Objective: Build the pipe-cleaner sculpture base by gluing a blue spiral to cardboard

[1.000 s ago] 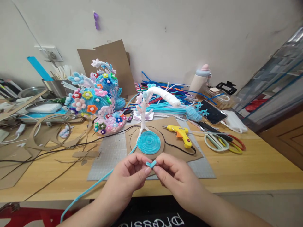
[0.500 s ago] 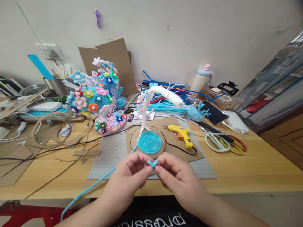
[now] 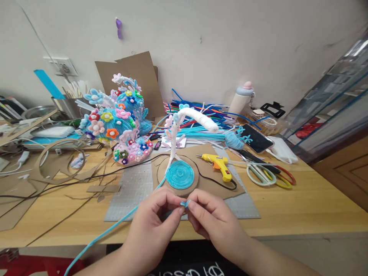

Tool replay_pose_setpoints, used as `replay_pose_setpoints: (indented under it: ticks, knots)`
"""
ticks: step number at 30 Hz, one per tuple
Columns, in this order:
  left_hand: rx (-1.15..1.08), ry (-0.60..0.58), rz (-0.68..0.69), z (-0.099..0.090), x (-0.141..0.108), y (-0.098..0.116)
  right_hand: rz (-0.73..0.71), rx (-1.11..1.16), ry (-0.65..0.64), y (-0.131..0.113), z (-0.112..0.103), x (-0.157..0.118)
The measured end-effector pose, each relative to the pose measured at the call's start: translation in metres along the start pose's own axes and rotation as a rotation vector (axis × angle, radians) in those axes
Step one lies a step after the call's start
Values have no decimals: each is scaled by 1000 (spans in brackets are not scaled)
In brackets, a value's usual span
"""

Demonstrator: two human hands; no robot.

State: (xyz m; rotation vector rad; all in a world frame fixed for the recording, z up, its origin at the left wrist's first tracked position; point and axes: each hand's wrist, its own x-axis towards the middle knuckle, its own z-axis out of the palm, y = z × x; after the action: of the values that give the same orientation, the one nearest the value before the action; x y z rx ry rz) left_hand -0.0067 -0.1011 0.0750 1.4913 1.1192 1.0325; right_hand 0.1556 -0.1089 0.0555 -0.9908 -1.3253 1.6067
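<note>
Close together at the table's front edge, my left hand (image 3: 156, 220) and my right hand (image 3: 214, 212) both pinch a short, folded piece of light blue pipe cleaner (image 3: 184, 204) between thumb and fingers. Part of it is hidden by the fingertips. Just beyond them lies a round cardboard base with a flat blue coil (image 3: 180, 174). A white wrapped stem (image 3: 173, 143) rises at its back and bends over to the right, with small flowers on it. From beside the coil, a long blue strand (image 3: 106, 230) passes behind my left hand and runs down to the lower left.
A yellow glue gun (image 3: 217, 165) lies on cardboard over the grey cutting mat (image 3: 117, 209). Scissors (image 3: 260, 175), a phone (image 3: 257, 138) and blue yarn (image 3: 234, 140) are on the right. Pipe cleaners (image 3: 198, 132) lie behind. A flower-covered piece (image 3: 112, 120) and cardboard rings (image 3: 43, 165) occupy the left.
The blue piece stood as an open V between my fingertips; now it is pressed flatter and my fingers sit closer together. The view has shifted slightly.
</note>
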Motion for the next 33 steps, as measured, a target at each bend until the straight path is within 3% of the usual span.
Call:
replay_pose_setpoints:
  ticks: [4,9,14,17,24,28,33]
  knots:
    - [235,-9,273,-3,-2,-3,112,182,-28,-1,1,4]
    - [586,-134,629,-13,-7,-12,207,355,-38,-2,1,4]
    - [809,-188,744,-18,-9,-12,178,418,-70,-4,-4,2]
    - [754,-218,687,-17,-10,-10,132,355,-116,-4,-6,2]
    - [292,-280,293,-11,-6,2,196,215,-175,-4,-10,3]
    - [322,-496,210,-14,-1,16,333,85,-208,-8,-11,3]
    - [388,-528,214,-18,-1,17,383,90,-235,-5,-13,4]
